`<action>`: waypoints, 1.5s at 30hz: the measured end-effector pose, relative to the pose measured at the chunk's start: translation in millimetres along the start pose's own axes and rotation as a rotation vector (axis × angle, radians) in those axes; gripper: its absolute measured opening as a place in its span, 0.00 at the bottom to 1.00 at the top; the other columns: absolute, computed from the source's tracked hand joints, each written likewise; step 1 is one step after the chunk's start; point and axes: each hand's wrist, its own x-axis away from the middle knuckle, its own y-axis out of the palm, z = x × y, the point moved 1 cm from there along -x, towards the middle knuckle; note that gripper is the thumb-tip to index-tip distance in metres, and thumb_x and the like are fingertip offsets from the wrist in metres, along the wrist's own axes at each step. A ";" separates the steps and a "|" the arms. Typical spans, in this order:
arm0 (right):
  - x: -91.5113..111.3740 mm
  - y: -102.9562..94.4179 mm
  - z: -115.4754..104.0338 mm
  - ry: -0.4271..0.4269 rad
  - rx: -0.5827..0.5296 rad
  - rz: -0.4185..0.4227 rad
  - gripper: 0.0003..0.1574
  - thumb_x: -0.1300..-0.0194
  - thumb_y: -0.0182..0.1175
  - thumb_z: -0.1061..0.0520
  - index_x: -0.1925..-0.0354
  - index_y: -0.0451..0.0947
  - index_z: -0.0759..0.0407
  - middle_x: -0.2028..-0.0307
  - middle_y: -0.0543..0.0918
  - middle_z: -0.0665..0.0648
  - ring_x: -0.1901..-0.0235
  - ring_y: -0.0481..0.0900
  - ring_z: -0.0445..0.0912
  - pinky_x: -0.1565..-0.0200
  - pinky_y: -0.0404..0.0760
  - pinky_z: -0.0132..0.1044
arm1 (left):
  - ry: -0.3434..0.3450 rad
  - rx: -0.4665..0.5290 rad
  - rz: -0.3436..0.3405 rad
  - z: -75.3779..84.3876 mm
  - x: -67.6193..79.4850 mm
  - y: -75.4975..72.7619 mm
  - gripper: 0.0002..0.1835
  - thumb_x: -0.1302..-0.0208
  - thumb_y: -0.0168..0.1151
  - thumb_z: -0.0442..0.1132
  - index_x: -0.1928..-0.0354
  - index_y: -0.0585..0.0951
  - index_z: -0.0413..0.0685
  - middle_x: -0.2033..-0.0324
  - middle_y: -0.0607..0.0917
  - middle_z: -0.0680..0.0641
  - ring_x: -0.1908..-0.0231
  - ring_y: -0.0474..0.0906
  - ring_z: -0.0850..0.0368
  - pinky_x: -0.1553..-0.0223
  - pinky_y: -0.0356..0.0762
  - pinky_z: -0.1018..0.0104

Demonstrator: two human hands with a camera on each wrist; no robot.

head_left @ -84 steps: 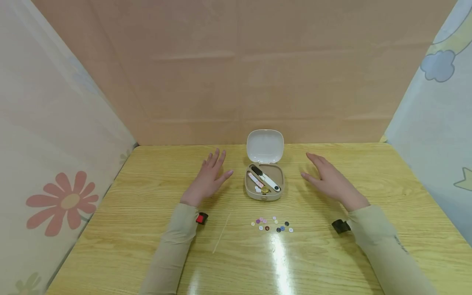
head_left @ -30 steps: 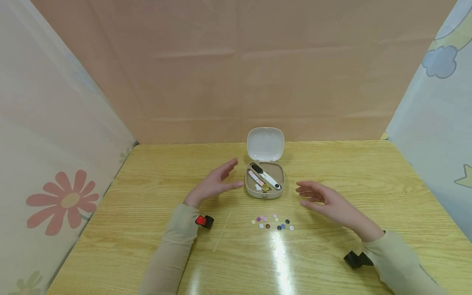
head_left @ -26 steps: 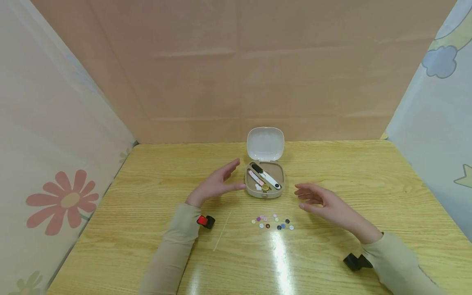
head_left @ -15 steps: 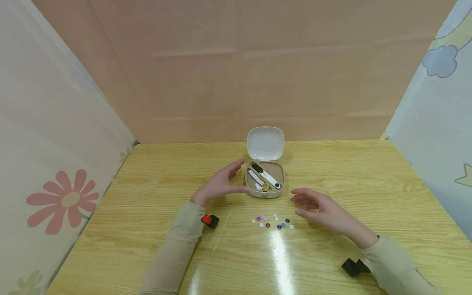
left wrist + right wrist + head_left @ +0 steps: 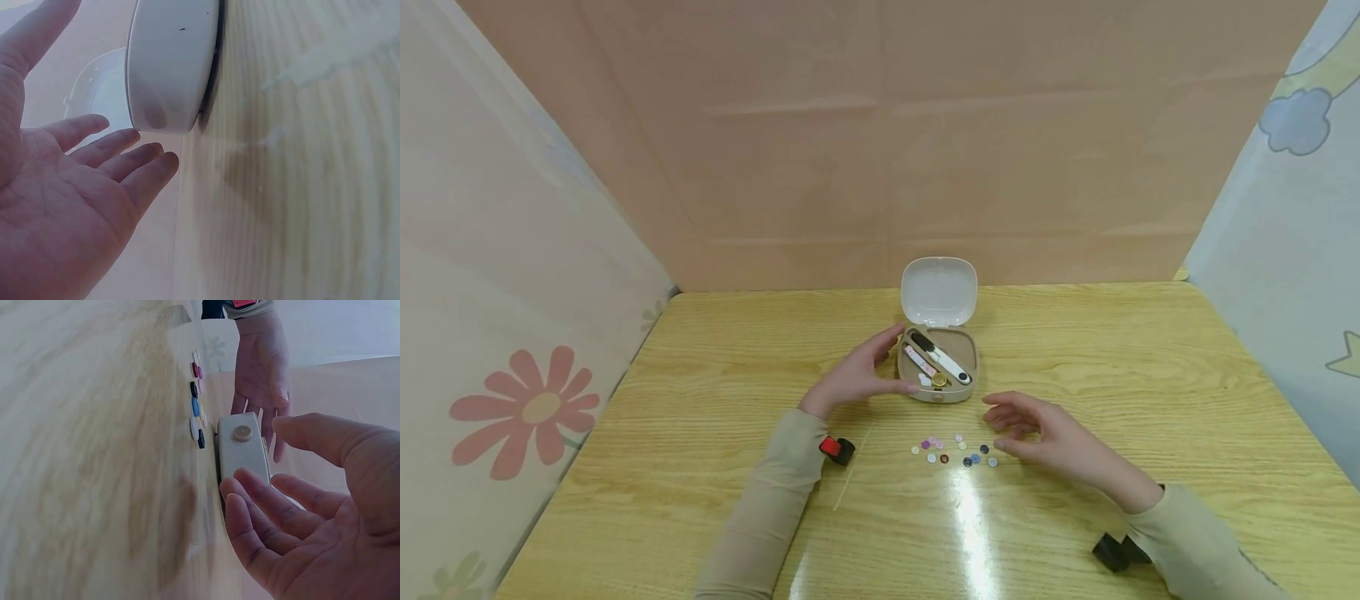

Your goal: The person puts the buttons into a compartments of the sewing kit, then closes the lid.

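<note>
The small white case (image 5: 957, 397) stands with its lid (image 5: 938, 292) raised. Inside lie a white tool (image 5: 952, 367) with a black end, a pink-patterned strip (image 5: 921, 361), a white piece and a gold round piece (image 5: 939, 380). My left hand (image 5: 853, 379) is at the case's left side, thumb over the front-left corner, fingers spread; in the left wrist view, fingertips reach right up to the case wall (image 5: 169, 69). My right hand (image 5: 1048, 433) hovers right of several small buttons (image 5: 975, 458), fingers loosely bent with nothing in them.
A thin pale strip (image 5: 852, 475) lies on the wooden table (image 5: 722, 350), near my left wrist. A brown backdrop (image 5: 790, 192) rises behind the table's far edge, with patterned cloth (image 5: 542, 250) on either side. The buttons lie in front of the case.
My left hand has moved right, up to the case's side. The right hand has come left and nearer the front, towards the buttons. Case and buttons have stayed in place.
</note>
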 end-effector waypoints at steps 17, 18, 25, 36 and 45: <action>3.5 10.0 -1.1 0.004 0.020 -0.009 0.36 0.45 0.70 0.62 0.40 0.69 0.66 0.56 0.81 0.58 0.60 0.79 0.50 0.59 0.82 0.37 | -0.025 -0.042 0.040 -28.8 -19.6 7.9 0.53 0.49 0.76 0.43 0.26 0.53 0.47 0.29 0.57 0.50 0.31 0.53 0.58 0.33 0.56 0.64; 3.8 10.4 -0.8 0.005 0.014 -0.010 0.36 0.46 0.70 0.62 0.40 0.69 0.67 0.56 0.81 0.57 0.60 0.79 0.50 0.60 0.82 0.37 | -0.027 -0.047 0.042 -28.6 -20.3 8.3 0.53 0.49 0.76 0.43 0.26 0.53 0.47 0.29 0.57 0.49 0.31 0.53 0.58 0.33 0.56 0.64; 4.3 13.1 2.0 0.020 -0.023 -0.016 0.35 0.47 0.71 0.65 0.42 0.70 0.68 0.60 0.81 0.56 0.62 0.79 0.49 0.63 0.82 0.35 | -0.054 -0.073 0.057 -29.7 -24.3 10.2 0.54 0.51 0.77 0.45 0.26 0.54 0.50 0.29 0.58 0.51 0.31 0.54 0.58 0.33 0.56 0.64; 4.1 13.6 2.2 0.037 -0.004 -0.021 0.34 0.47 0.70 0.66 0.42 0.71 0.66 0.61 0.80 0.55 0.63 0.78 0.48 0.63 0.81 0.35 | -0.061 -0.007 0.052 -32.5 -25.5 11.2 0.56 0.55 0.79 0.40 0.26 0.55 0.51 0.30 0.59 0.51 0.32 0.54 0.58 0.34 0.57 0.66; 1.8 14.7 0.4 0.052 0.036 -0.029 0.32 0.47 0.70 0.67 0.44 0.73 0.66 0.64 0.80 0.53 0.63 0.78 0.47 0.64 0.81 0.34 | -0.066 -0.012 0.060 -33.5 -24.6 11.9 0.55 0.54 0.78 0.39 0.26 0.55 0.51 0.30 0.58 0.52 0.31 0.54 0.59 0.33 0.56 0.65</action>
